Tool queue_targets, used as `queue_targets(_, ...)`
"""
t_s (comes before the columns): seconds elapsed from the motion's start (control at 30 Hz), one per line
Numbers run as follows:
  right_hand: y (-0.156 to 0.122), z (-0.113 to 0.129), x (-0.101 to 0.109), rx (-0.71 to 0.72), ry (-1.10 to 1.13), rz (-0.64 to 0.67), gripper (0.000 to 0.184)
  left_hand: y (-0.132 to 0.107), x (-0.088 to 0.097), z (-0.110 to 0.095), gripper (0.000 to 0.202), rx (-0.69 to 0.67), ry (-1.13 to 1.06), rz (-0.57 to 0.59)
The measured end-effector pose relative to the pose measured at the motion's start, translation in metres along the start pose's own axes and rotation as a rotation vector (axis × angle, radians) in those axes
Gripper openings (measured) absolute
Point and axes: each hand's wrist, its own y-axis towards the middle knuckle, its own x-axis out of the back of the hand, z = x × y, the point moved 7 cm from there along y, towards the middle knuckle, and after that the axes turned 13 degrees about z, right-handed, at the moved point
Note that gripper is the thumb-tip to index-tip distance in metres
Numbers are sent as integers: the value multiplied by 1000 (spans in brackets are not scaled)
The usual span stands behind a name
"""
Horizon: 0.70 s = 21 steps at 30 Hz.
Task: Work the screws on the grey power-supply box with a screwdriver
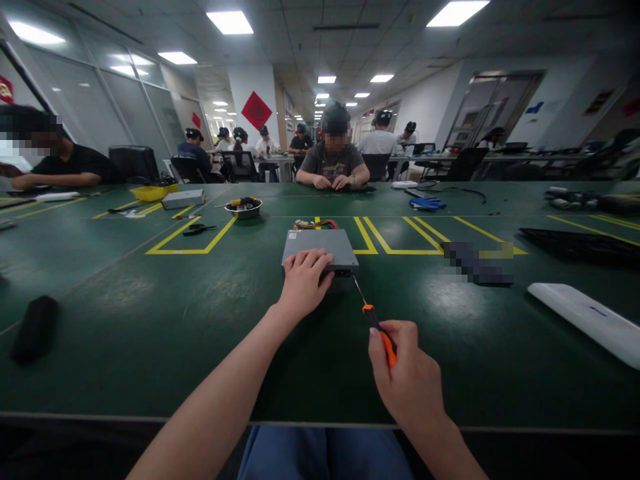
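Grey metal equipment casing [320,244] on a green workbench mat [150,353], centre. Left hand [304,283] lies open on its top; right hand [407,377] grips an orange-handled screwdriver [383,335], tip just beside the near right corner. Casing likely stiff, fairly heavy; hold by its side edges.

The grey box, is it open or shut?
Shut: the grey box shows a flat, unbroken top, with the left hand resting on it.

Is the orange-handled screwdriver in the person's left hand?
No, the orange-handled screwdriver is gripped in the right hand, while the left hand rests on the grey metal casing.
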Motion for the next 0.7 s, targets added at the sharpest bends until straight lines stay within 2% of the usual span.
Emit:
queue_targets(0.23, -1, 15, 2, 176, -200, -99, 17, 0, 1, -1, 28, 1, -2, 0)
queue_targets(0.43, -1, 24, 0, 257, -326, -100, 20, 0, 0, -1, 28, 4, 9, 5)
queue_targets(0.5, -1, 25, 2, 273, -291, -100, 18, 0, 0, -1, 27, 4, 11, 4)
queue_targets(0.63, 2, 19, 9, 266, -55, -86, 12, 0, 0, -2, 27, 0, 7, 4)
queue_targets(0.7, 7, 16, 12, 237, 22, -48, 23, 0, 1, -1, 27, 0, 5, 0)
